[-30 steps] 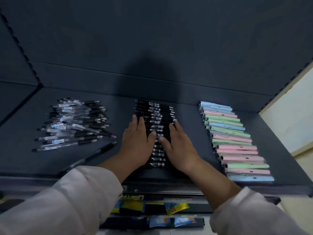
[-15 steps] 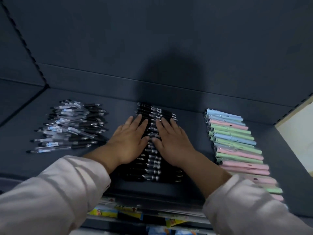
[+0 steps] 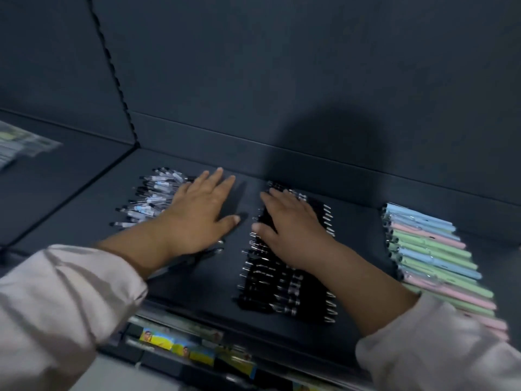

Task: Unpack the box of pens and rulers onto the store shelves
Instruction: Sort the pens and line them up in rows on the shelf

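Note:
Three groups of pens lie on the dark shelf point(image 3: 84, 221). A loose heap of clear pens with black grips point(image 3: 149, 201) is at the left. My left hand point(image 3: 197, 215) lies flat with straight fingers over the right edge of that heap. A row of black pens point(image 3: 282, 280) runs down the middle. My right hand point(image 3: 290, 224) rests flat on the far part of that row, fingers spread. A row of pastel blue, green and pink pens point(image 3: 434, 258) lies at the right, untouched. One loose black pen point(image 3: 203, 255) lies under my left wrist.
The shelf's back panel point(image 3: 282, 80) rises close behind the pens. A neighbouring shelf at the far left holds pale packets point(image 3: 19, 145). Below the shelf's front edge, a lower shelf shows colourful packaged goods point(image 3: 180, 345).
My left hand has left the black pen row and moved left onto the clear pen heap. The right hand stays flat on the black pens. The view has swung left.

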